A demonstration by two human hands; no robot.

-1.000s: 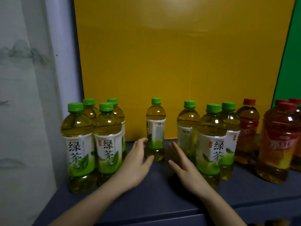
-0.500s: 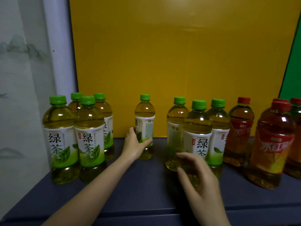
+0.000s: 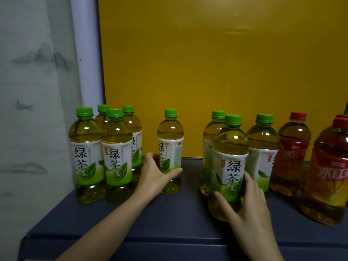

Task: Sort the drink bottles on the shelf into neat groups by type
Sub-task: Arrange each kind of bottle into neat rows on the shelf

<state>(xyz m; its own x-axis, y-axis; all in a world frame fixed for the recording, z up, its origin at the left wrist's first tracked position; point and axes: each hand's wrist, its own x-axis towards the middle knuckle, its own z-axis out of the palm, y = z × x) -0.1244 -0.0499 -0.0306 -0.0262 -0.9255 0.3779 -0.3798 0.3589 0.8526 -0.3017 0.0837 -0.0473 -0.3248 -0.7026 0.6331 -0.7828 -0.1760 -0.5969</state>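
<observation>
Several green tea bottles with green caps stand on the dark shelf [image 3: 169, 219]. A tight cluster of them [image 3: 105, 153] sits at the left. My left hand [image 3: 154, 176] grips the lower part of a lone green tea bottle [image 3: 170, 140] near the back. My right hand [image 3: 248, 210] wraps the base of the front green tea bottle [image 3: 230, 162] in a group of three; two more green tea bottles [image 3: 261, 147] stand behind it. Red-capped iced black tea bottles [image 3: 293, 151] stand at the right.
A yellow panel [image 3: 216, 63] forms the back wall behind the bottles. A white post and a pale curtain [image 3: 37, 91] close off the left side. The shelf's front edge [image 3: 150, 240] runs just below my forearms. A large red tea bottle [image 3: 329, 176] stands at the right front.
My left hand has closed around the lone green tea bottle. My right hand moved forward and right from open shelf onto the front bottle of the right green group.
</observation>
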